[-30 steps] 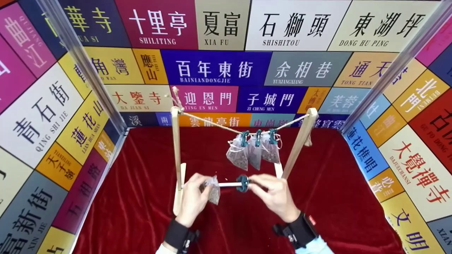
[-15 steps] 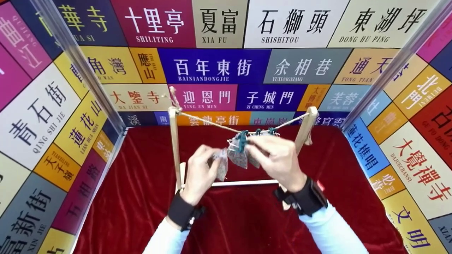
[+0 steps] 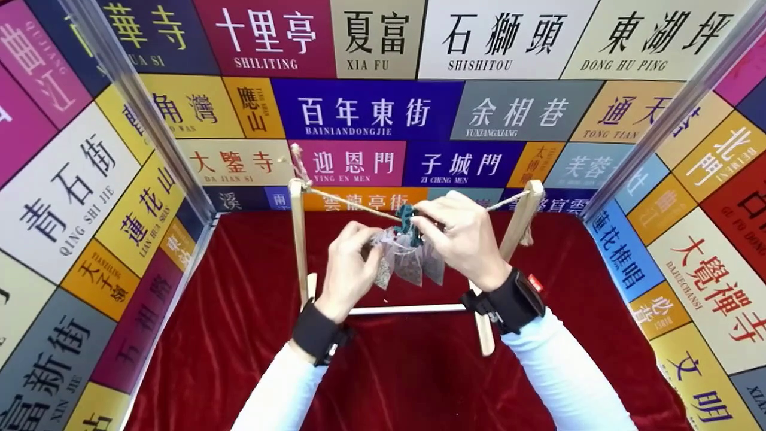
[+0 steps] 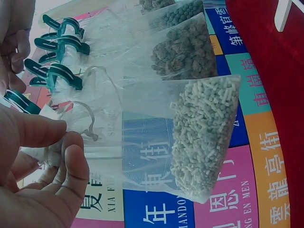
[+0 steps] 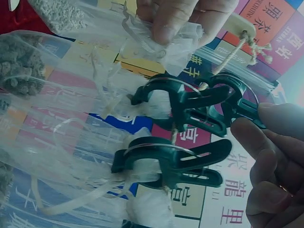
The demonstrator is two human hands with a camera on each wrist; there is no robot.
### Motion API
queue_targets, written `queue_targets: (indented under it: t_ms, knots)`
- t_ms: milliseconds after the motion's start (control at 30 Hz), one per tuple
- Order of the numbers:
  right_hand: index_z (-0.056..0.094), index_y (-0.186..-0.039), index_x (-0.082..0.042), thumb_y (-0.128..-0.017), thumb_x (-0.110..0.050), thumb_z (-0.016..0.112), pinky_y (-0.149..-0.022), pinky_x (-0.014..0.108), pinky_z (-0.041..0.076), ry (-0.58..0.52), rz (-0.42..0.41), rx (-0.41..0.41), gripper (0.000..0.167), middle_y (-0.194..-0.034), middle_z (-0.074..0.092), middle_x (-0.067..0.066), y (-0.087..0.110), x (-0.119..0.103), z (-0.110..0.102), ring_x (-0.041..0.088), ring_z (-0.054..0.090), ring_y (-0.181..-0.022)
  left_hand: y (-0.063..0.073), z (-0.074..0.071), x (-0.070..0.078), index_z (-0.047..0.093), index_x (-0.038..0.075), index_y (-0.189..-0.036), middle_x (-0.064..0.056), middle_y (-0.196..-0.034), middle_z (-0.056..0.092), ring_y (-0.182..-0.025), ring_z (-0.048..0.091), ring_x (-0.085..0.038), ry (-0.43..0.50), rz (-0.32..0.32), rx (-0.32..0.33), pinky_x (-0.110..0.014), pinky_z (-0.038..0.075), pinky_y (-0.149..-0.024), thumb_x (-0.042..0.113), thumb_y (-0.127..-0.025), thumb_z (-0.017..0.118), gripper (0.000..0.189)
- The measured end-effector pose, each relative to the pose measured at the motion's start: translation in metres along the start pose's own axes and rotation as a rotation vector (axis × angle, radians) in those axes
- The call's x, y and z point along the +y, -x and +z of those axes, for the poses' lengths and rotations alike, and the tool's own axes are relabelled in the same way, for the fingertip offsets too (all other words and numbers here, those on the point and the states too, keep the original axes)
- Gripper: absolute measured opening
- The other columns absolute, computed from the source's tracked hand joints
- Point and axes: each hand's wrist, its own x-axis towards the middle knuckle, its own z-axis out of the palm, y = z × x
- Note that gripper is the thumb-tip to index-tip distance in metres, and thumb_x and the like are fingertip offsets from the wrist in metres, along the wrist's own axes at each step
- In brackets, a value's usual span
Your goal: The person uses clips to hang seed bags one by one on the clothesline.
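My left hand (image 3: pixel 349 257) pinches the gathered neck of a small mesh drawstring bag (image 4: pixel 204 137), whose lower end is filled with pale pellets. My right hand (image 3: pixel 458 236) pinches the handles of a green spring clip (image 5: pixel 230 90) between thumb and finger, close to the rope (image 3: pixel 353 203). Three similar clips hold other mesh bags on that rope beside it; one hanging bag (image 4: pixel 185 52) contains brown lumps, and another holds dark green beads (image 4: pixel 183 14). In the head view my right fingers cover part of the clips. The held bag's neck lies close by the pinched clip.
The rope spans two wooden posts, a left post (image 3: pixel 298 239) and a right post (image 3: pixel 519 227), joined low down by a pale rod (image 3: pixel 413 309). Red cloth (image 3: pixel 227 371) covers the table. Panels with printed characters (image 3: pixel 365 111) stand behind and on both sides.
My right hand has brought the green clip from the low rod up to the rope. My left hand has raised its bag up and right, beside the hanging bags.
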Motion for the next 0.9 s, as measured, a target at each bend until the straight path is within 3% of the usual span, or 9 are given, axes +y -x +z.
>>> queue_targets:
  t_ms: [367, 833, 900]
  knots:
    - [0.08, -0.096, -0.003, -0.089, -0.009, 0.08, -0.065, 0.035, 0.044, 0.034, 0.002, -0.061, 0.009, -0.084, 0.075, 0.008, -0.004, 0.005, 0.002, 0.025, 0.057, -0.071, -0.004, 0.005, -0.008, 0.078, 0.001, -0.101, -0.01, -0.088, 0.064, -0.077, 0.061, -0.021, 0.044, -0.067, -0.012, -0.031, 0.051, -0.067, -0.002, -0.089, 0.07, 0.014]
    - [0.081, -0.097, -0.003, -0.09, -0.012, 0.079, -0.065, 0.036, 0.042, 0.035, -0.007, -0.098, 0.011, -0.084, 0.076, 0.008, -0.009, 0.002, 0.011, 0.025, 0.055, -0.07, -0.013, -0.001, -0.002, 0.077, 0.001, -0.104, -0.009, -0.093, 0.07, -0.073, 0.065, -0.016, 0.213, -0.191, -0.053, -0.025, 0.053, -0.065, -0.004, -0.092, 0.069, 0.015]
    - [0.081, -0.097, -0.003, -0.09, -0.011, 0.079, -0.064, 0.036, 0.041, 0.027, -0.007, -0.1, 0.011, -0.083, 0.076, 0.008, -0.008, 0.002, 0.013, 0.025, 0.054, -0.069, -0.013, 0.0, 0.0, 0.074, -0.002, -0.109, -0.012, -0.093, 0.071, -0.073, 0.067, -0.018, 0.286, -0.233, -0.063, -0.026, 0.056, -0.065, -0.008, -0.092, 0.066, 0.019]
